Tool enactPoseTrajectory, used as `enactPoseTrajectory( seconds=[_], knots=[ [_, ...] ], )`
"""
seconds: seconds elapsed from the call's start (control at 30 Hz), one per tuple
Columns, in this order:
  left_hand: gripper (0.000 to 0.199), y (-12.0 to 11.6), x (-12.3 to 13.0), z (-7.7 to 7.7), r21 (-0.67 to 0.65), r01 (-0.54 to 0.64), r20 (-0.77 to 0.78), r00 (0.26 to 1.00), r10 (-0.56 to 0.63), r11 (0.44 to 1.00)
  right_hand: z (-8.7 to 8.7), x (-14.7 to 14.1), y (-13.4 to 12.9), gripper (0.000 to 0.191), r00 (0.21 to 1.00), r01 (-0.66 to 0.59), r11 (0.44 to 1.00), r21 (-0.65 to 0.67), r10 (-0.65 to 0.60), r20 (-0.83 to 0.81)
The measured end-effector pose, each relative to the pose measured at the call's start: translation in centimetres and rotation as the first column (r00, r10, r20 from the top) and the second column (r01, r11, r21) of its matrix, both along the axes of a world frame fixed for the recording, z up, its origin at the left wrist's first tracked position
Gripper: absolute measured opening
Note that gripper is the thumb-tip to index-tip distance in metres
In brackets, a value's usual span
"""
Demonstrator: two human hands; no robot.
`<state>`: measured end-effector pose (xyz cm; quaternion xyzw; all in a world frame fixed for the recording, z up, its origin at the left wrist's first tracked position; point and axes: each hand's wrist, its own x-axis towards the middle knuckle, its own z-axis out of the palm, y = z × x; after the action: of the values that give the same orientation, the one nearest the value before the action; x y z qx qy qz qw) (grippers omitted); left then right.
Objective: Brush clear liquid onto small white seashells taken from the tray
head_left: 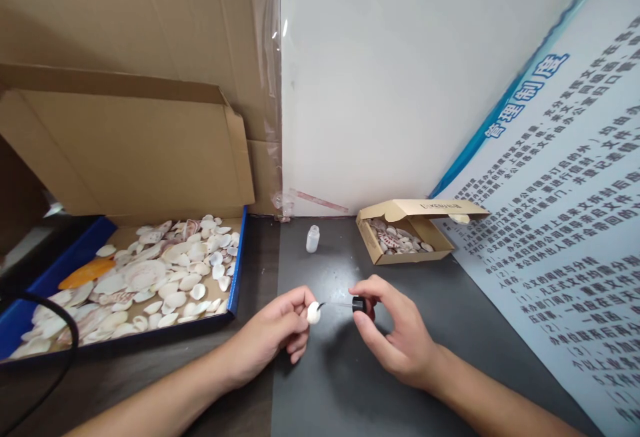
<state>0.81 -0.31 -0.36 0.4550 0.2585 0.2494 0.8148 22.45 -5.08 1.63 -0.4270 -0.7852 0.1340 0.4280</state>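
Observation:
Between the thumb and fingers of my left hand [280,324] is a small white seashell [313,313]. My right hand [397,330] pinches the black cap of a brush applicator [359,304]. Its thin stem points left, and the dark tip meets the shell or lies right beside it; I cannot tell which. A small clear bottle [313,240] stands upright and uncapped behind my hands, with whitish contents.
At left, an open blue-edged box [239,264] holds many shells and one orange piece [86,274]. A small cardboard box [407,258] with more shells stands at back right. A black cable [70,320] curves at the left edge. A printed sheet [560,224] leans at right.

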Motion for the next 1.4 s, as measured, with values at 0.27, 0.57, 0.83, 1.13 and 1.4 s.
enactPoseTrajectory(
  seconds=[0.27,0.57,0.83,1.13,1.4],
  knots=[
    [0.023,-0.20,0.11,-0.01,0.070,0.014,-0.056,0.998,-0.010,0.997,0.21,-0.07,-0.06,0.022,1.000,0.017,0.998,0.054,-0.016,-0.015],
    [0.028,-0.24,0.03,-0.12,0.100,0.022,-0.070,0.997,-0.015,0.995,0.52,-0.18,-0.19,0.021,0.999,-0.053,0.994,0.097,0.053,0.008],
    [0.030,-0.07,-0.09,-0.23,0.137,0.046,-0.103,0.994,-0.032,0.989,0.58,-0.17,-0.07,0.016,0.999,-0.043,0.997,0.065,0.044,-0.015],
    [0.030,-0.24,0.01,-0.01,0.149,0.051,-0.126,0.992,-0.032,0.988,0.36,0.05,-0.11,0.020,0.997,-0.064,0.996,0.054,0.066,-0.031],
    [0.031,-0.35,-0.07,0.16,0.205,0.079,-0.174,0.984,-0.043,0.975,0.21,0.02,0.02,0.016,0.998,0.042,0.998,0.045,-0.040,-0.041]
  ],
)
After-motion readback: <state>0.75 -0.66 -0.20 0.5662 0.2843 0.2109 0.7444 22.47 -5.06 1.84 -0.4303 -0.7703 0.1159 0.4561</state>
